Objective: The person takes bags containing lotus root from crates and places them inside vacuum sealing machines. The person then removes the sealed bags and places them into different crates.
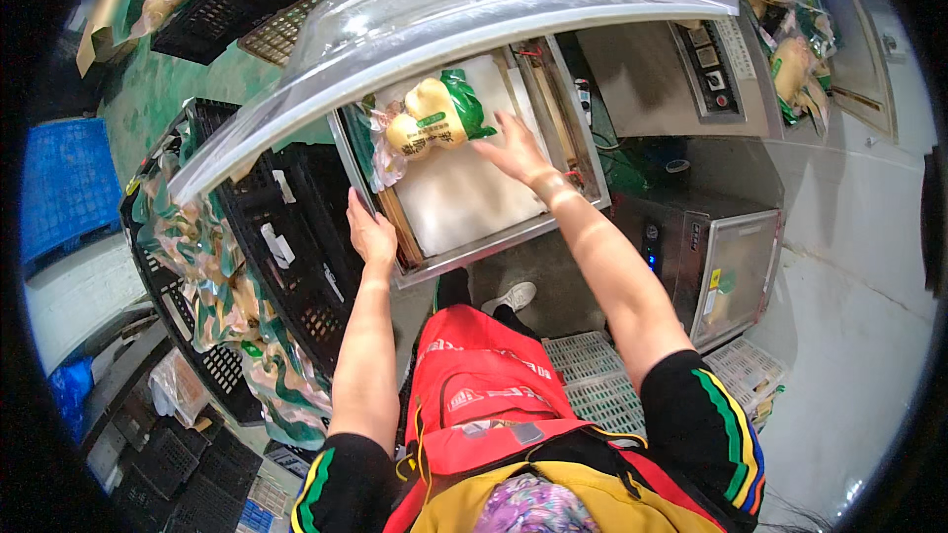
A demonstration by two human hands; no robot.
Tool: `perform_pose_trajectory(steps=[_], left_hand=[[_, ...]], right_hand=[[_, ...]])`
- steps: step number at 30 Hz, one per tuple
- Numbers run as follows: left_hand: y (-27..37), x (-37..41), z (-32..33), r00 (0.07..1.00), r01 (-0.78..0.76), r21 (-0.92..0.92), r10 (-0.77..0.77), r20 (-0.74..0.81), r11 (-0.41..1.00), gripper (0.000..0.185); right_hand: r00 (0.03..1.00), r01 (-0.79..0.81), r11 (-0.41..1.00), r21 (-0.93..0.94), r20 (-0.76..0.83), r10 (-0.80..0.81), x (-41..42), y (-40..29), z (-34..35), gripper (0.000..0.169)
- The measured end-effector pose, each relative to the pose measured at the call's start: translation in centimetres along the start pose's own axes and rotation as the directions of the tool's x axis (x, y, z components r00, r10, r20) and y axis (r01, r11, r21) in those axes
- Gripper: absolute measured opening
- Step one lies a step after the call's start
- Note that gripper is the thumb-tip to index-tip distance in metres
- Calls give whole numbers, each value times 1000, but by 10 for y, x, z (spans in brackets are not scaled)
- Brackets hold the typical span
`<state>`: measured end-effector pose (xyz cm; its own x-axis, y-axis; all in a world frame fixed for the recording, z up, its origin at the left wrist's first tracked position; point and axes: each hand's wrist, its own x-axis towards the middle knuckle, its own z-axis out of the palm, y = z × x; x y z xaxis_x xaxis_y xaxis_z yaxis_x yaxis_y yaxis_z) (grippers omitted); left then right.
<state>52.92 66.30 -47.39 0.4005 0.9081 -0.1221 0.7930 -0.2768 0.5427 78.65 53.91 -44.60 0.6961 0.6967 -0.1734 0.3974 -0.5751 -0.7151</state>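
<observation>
A vacuum sealing machine's chamber lies before me, its white plate [466, 200] inside a metal rim [489, 246]. On the plate rests a clear and green plastic bag [426, 122] with pale yellow food in it, apparently poultry. The bag's printed side faces up, and its left end lies over the left sealing bar [400, 226]. My right hand [518, 152] is over the plate with fingers spread, just right of the bag's green end; contact cannot be made out. My left hand [372, 231] is against the chamber's left edge, holding nothing. A raised transparent lid [459, 18] arches beyond.
Black crates [285, 215] stand at my left, with several filled bags [215, 274] beside them. Right of the chamber are a control panel [709, 66] and more bags [792, 66]. A steel cabinet [733, 274] stands at lower right, near pale plastic crates [596, 374].
</observation>
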Motion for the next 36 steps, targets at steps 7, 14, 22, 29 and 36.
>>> perform_pose_trajectory(steps=[7, 14, 22, 29, 36], left_hand=[[1, -1, 3, 991, 123, -116, -129, -44, 986, 64], [-2, 1, -5, 986, 166, -122, -167, 9, 978, 65], [15, -6, -16, 992, 77, -489, -118, -53, 869, 42], [215, -125, -76, -19, 722, -334, 500, 866, 606, 71], [306, -286, -86, -632, 479, -124, 440, 638, 869, 65]], right_hand=[[857, -504, 834, 225, 250, 451, 67, -14, 42, 77], [922, -386, 694, 608, 273, 273, 20, -28, 47, 49], [952, -240, 591, 770, 70, 297, -126, -24, -64, 57], [906, -283, 910, 304, -227, 358, -335, -39, -245, 77], [445, -385, 862, 331, -751, 487, -593, -137, -291, 76]])
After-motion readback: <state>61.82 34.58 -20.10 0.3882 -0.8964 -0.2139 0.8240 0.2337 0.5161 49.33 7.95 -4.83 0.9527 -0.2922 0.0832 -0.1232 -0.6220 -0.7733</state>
